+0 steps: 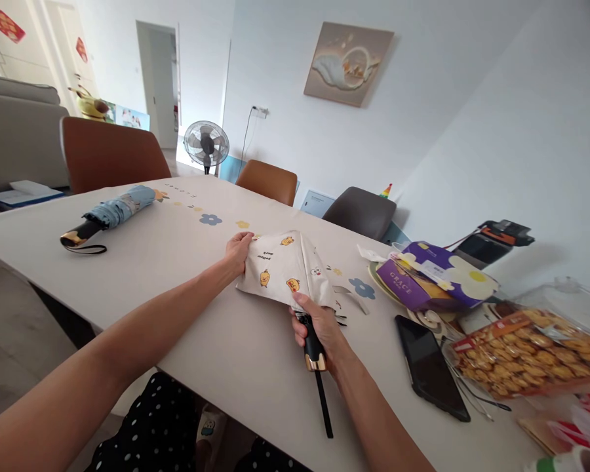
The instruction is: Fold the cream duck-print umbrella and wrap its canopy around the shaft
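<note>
A cream folding umbrella (275, 262) printed with yellow ducks lies over the near middle of the table, its fabric loose and partly spread. My right hand (319, 328) wraps round its black handle with a gold end, where a black strap hangs down. At the left edge of the fabric, my left hand (239, 252) pinches the cloth between thumb and fingers. A second umbrella (128, 205), light blue and folded up, rests on the table to the left, its black and gold handle pointing towards me.
On the right are a black phone (430, 364), a purple box (427, 278), a clear container of cookies (535, 347), a dark bottle (489, 244) and cables. Chairs (113, 154) stand along the table's far side, with a fan (206, 144) behind.
</note>
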Tool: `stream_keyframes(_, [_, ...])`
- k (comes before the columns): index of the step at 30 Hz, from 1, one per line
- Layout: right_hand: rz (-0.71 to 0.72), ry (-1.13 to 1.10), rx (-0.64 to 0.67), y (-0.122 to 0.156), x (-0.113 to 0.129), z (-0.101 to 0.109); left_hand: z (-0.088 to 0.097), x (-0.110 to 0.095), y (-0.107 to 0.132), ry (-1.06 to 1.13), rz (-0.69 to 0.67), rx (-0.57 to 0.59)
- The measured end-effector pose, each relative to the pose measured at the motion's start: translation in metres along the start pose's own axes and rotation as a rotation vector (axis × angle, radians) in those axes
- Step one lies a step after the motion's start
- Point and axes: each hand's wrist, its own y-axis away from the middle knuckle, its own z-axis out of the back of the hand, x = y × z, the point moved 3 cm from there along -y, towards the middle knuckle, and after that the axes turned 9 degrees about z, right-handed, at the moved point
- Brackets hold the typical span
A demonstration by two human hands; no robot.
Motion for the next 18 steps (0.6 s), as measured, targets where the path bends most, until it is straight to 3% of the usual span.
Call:
stream_keyframes(6, [-0.007, -0.041, 0.046, 0.002, 0.002, -0.002, 0.000, -0.001, -0.005, -0.117, 0.055, 0.089])
stream_keyframes(9, [-0.006, -0.028, 0.015, 0.004, 0.003, -0.003, -0.001, -0.002, -0.007, -0.221, -0.005, 0.122])
stream_keyframes(13, [-0.010, -0.011, -0.002, 0.006, 0.005, -0.005, 0.003, -0.002, -0.009, -0.305, -0.141, 0.037])
stream_keyframes(18, [0.023, -0.015, -0.027, 0.005, 0.008, -0.003, 0.008, -0.003, -0.007, -0.442, -0.156, -0.098])
